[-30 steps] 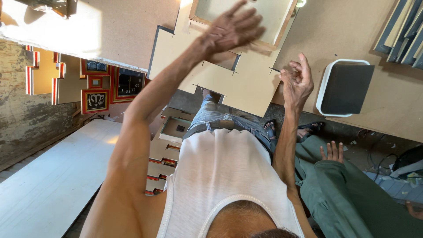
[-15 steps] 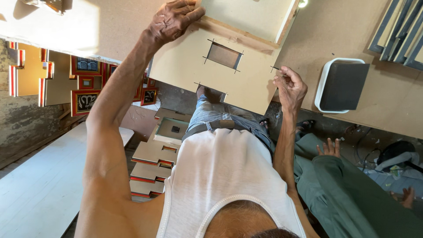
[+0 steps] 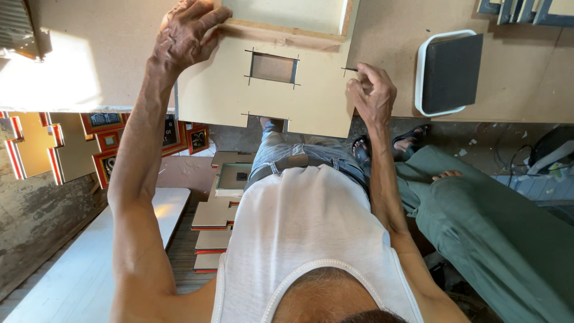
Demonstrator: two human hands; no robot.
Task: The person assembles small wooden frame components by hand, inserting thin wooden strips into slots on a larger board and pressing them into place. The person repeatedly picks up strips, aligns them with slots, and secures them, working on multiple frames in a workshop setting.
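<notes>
On worktable: two hands, one cut board.

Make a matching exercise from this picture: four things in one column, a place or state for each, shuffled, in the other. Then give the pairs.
Things:
1. left hand
2. right hand
3. card
4. tray

Places or states:
A. has a rectangular window cut in it
B. lies right of the right hand, white rim, dark inside
C. pinches a thin tool at the card's right edge
D. presses on the card's upper left corner, by the wooden frame

Pairs: 1-D, 2-C, 3-A, 4-B
</notes>
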